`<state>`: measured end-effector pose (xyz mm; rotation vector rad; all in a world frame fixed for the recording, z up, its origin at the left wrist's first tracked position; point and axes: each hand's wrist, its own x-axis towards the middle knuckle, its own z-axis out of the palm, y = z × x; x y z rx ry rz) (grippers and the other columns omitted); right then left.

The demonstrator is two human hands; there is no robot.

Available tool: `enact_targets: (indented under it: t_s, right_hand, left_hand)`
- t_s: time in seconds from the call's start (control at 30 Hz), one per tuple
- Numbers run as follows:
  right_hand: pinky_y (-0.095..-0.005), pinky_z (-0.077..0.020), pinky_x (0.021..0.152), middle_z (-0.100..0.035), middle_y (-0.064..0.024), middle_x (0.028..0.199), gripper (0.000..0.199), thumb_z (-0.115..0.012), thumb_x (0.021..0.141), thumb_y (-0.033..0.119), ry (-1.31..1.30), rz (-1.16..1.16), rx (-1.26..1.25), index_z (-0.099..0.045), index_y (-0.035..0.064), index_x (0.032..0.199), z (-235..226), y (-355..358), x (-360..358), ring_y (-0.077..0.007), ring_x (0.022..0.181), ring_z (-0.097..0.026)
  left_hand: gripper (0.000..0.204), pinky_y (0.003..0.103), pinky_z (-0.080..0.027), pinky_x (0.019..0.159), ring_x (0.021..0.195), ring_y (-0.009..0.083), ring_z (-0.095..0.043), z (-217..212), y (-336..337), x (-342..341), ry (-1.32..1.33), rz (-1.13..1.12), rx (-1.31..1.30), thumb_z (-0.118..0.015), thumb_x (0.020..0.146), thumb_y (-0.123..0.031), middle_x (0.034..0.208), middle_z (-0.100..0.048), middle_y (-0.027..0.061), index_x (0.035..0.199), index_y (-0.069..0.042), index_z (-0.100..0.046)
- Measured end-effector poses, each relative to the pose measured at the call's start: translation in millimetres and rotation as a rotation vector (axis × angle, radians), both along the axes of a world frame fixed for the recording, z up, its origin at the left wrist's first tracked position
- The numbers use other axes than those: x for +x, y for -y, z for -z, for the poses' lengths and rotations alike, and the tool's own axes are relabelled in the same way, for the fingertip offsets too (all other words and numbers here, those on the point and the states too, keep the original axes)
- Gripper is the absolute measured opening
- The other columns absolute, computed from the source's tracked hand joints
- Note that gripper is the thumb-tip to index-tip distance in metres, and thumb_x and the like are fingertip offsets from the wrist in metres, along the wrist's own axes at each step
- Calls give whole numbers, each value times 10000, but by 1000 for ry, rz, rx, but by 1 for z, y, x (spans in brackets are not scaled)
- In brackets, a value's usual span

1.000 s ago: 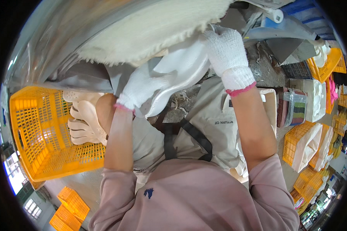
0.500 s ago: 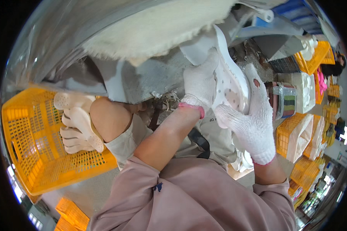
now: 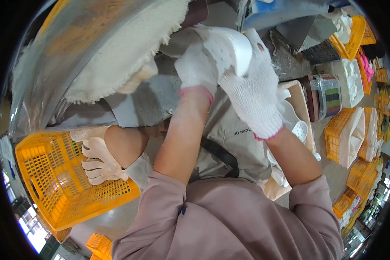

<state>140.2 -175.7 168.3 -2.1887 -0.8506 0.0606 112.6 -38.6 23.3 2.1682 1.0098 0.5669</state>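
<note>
A white clog (image 3: pixel 223 47) with small holes is held in front of me, high in the view, between my two gloved hands. My left hand (image 3: pixel 197 67), in a white knitted glove with a pink cuff, grips its left side. On the right side my right hand (image 3: pixel 255 89), gloved alike, holds it with thumb and fingers; a hole shows in that glove near a fingertip. Left of the clog is a large fluffy white buffing wheel (image 3: pixel 132 54) over a grey metal housing (image 3: pixel 147 95). The ends of my left fingers are hidden behind the clog.
A yellow crate (image 3: pixel 56 186) with cream clogs (image 3: pixel 102 162) stands at my left. Right of my lap, a lined box (image 3: pixel 305 97) holds white clogs (image 3: pixel 300 130). Beyond are a wrapped bundle (image 3: pixel 323 97), a white bin (image 3: pixel 351 84) and yellow crates (image 3: pixel 338 130).
Both hands have turned the clog over and moved it up and left, nearer the buffing wheel. My view has shifted, uncovering the box of white clogs at the right.
</note>
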Motion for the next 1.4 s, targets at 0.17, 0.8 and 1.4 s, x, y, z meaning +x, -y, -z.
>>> enact_targets:
  t_s: [0.17,0.8,1.4]
  right_hand:
    - [-485,-551,931,-657,-262,1179,536,-728,831,230,64,-55,120,-570,18,1298,22,-22,11,-478,1114,-649]
    - [-423,-606,777,-753,-117,974,173,-677,858,159,415,-168,-124,-799,230,958,85,-94,53,-324,883,-740]
    - [-382,-571,687,-688,-60,1298,648,-735,834,227,449,-849,-498,-584,116,1454,10,35,-72,-255,941,-730]
  left_hand:
    - [352,345,-559,943,1306,229,-625,27,-35,20,645,-97,-435,-474,1072,-226,1419,-658,118,1328,-76,-663]
    - [555,407,-562,939,1075,322,-720,-25,-36,-145,-22,82,-321,-726,1006,-328,1166,-736,251,1362,79,-602]
    - [740,510,-568,945,1028,322,-689,-36,14,-129,1090,-40,-1926,-439,1018,-754,1150,-691,132,1349,-116,-612]
